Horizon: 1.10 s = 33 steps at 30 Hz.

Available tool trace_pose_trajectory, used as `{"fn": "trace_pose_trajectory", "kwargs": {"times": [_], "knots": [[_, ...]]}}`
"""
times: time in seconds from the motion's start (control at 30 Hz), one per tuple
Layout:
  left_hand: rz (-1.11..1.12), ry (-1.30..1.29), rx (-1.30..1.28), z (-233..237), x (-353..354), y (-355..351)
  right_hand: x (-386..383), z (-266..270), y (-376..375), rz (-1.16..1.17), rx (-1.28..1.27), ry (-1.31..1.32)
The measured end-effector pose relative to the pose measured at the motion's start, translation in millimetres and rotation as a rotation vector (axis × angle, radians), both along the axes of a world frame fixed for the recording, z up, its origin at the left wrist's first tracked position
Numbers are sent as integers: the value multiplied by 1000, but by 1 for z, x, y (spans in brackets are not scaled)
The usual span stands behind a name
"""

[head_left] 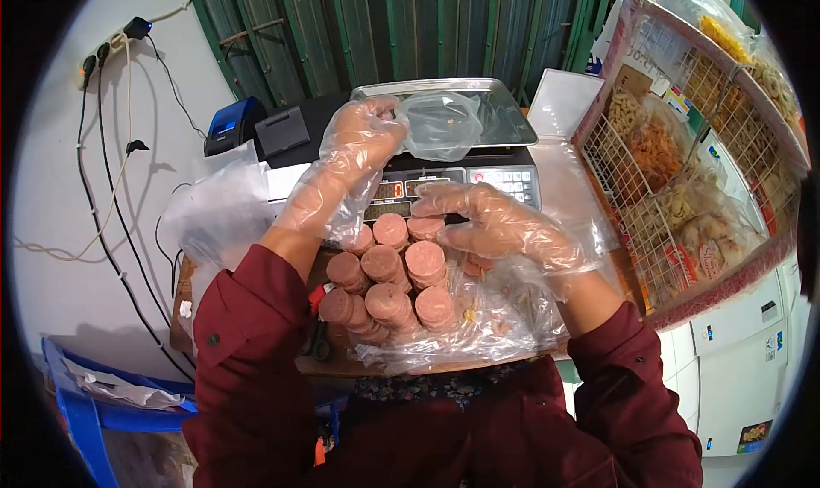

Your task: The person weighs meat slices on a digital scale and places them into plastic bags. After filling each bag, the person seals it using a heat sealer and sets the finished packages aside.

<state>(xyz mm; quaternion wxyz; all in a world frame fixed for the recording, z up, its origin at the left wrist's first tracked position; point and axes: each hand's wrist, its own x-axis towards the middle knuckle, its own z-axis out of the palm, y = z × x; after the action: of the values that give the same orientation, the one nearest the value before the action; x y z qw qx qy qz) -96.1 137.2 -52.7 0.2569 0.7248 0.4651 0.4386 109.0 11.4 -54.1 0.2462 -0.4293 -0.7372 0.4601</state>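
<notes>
Both my hands wear thin clear plastic gloves. My left hand (363,138) is raised over the scale and grips the mouth of a small clear plastic bag (444,122) that rests on the scale's steel pan (504,116). My right hand (491,223) reaches down with fingers bent onto the stacks of round pink sausage slices (389,283); whether it grips a slice is hidden. The stacks stand on a crumpled clear plastic sheet (487,330) on a wooden board.
A digital scale (504,181) with red display sits behind the slices. A wire rack (683,189) of bagged snacks stands at right. Clear bags (218,215), a blue printer (231,121), wall cables and a blue crate (85,403) lie left.
</notes>
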Motion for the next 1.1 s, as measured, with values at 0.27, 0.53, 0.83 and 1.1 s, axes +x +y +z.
{"fn": "trace_pose_trajectory", "kwargs": {"times": [0.27,0.53,0.83,1.1], "knots": [[-181,519,-89,23,-27,-79,13,-22,8,-21,-283,170],[-433,212,-54,8,-36,-106,7,-53,8,-87,-28,377],[-310,662,-3,12,-23,-81,2,-54,20,-145,174,424],[-186,400,119,32,0,-31,-6,3,68,-332,35,798]]}}
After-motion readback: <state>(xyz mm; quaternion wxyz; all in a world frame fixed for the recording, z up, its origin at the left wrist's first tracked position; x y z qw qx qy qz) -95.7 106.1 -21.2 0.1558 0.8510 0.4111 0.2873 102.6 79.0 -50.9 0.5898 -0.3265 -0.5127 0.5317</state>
